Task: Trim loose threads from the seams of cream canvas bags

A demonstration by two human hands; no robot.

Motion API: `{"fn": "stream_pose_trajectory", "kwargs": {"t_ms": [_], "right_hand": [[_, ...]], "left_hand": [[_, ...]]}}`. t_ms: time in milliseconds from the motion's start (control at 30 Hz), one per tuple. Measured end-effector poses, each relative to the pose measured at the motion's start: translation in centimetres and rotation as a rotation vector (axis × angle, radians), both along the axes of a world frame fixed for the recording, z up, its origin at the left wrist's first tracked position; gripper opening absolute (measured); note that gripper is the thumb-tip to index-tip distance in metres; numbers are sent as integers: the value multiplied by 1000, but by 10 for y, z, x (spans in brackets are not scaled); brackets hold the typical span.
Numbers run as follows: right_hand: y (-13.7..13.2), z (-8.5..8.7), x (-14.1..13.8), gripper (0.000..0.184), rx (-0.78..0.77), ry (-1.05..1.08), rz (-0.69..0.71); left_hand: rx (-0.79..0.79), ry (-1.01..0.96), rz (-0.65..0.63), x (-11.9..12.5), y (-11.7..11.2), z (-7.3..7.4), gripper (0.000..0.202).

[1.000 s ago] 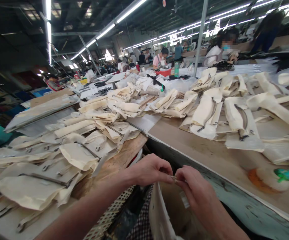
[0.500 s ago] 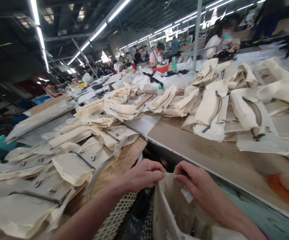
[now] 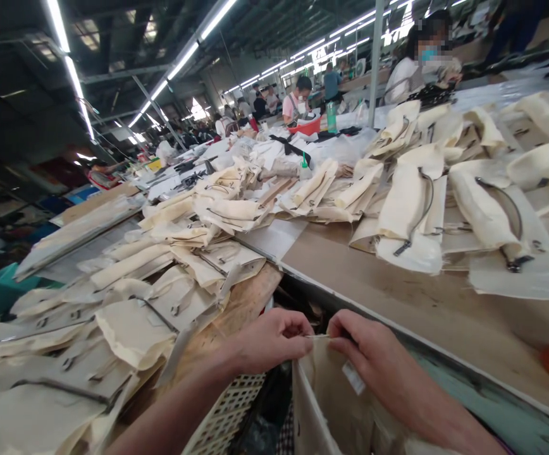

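Observation:
A cream fabric bag (image 3: 315, 404) hangs between my hands at the bottom middle, its mouth facing up and a small white label (image 3: 353, 378) showing inside. My left hand (image 3: 274, 341) pinches the bag's top edge at the left. A short way to the right, my right hand (image 3: 364, 344) pinches the same edge between thumb and fingers. The rim is stretched between the two pinches. The lower part of the bag runs out of view, and my right forearm covers some of it.
Cream bag pieces with dark handles (image 3: 132, 328) lie heaped on the left table, and more bag pieces (image 3: 414, 202) on the brown tabletop (image 3: 350, 259) at right. A cream plastic basket (image 3: 227, 411) stands under my left arm. Co-workers sit farther back.
Both hands and the bag have shifted slightly down in the picture, still pinching the rim. The view has turned a little.

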State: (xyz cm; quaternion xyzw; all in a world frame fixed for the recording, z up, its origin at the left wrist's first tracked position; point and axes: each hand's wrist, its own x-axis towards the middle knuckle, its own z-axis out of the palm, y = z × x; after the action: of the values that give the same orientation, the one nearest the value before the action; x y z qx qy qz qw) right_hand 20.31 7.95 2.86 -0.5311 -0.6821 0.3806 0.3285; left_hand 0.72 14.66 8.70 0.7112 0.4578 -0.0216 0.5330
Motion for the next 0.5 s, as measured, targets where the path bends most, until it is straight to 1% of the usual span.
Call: {"fn": "stream_pose_trajectory", "kwargs": {"t_ms": [100, 233, 300, 433, 500], "right_hand": [[-10, 7, -5, 14, 30, -38, -6], [-25, 10, -11, 15, 111, -76, -14], [-33, 9, -13, 17, 165, -73, -8], [-51, 6, -13, 17, 177, -55, -18], [-60, 6, -12, 16, 170, -44, -6]], "left_hand": [[98, 37, -36, 1, -11, 8, 25], [361, 97, -83, 12, -29, 22, 24], [447, 120, -113, 19, -37, 26, 24], [533, 83, -180, 23, -52, 22, 26], [590, 58, -176, 22, -61, 18, 25]]}}
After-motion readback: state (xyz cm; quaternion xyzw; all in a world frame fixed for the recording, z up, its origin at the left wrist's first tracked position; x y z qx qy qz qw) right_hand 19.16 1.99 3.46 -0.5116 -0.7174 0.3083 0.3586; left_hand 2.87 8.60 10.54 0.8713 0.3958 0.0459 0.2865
